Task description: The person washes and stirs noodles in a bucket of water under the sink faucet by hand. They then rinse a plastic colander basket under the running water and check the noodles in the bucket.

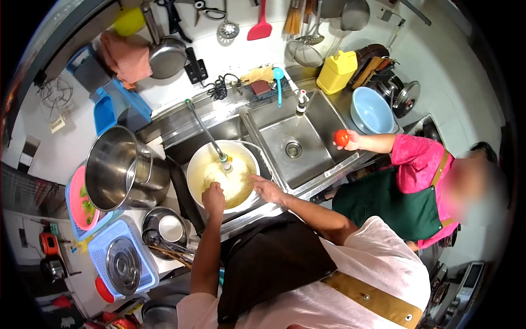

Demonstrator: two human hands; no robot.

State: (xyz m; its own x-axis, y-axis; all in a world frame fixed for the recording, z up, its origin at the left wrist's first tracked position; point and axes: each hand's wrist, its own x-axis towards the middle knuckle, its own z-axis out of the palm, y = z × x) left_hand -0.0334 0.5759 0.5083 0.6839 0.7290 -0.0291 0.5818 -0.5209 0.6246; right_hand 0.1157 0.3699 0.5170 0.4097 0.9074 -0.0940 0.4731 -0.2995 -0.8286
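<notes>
A white bucket [193, 174] stands in the left sink basin, below a tap [207, 133]. Pale yellowish, cloudy contents [234, 183] show inside it. My left hand [213, 198] is over the bucket's near left side, its fingers curled together; whatever they pinch is too small to name. At the right rim, my right hand [267, 189] has its fingers apart and touches or nearly touches the bucket. To the right, a co-worker in a green apron [389, 205] holds a red tomato [341, 137] over the right basin's edge.
The right basin [298, 148] has a drain and a second tap [301, 103]. A light blue bowl [372, 111] and yellow jug [336, 72] stand behind it. A tall steel pot [112, 167], blue basket [123, 257] and steel bowl with utensils [159, 225] stand at the left.
</notes>
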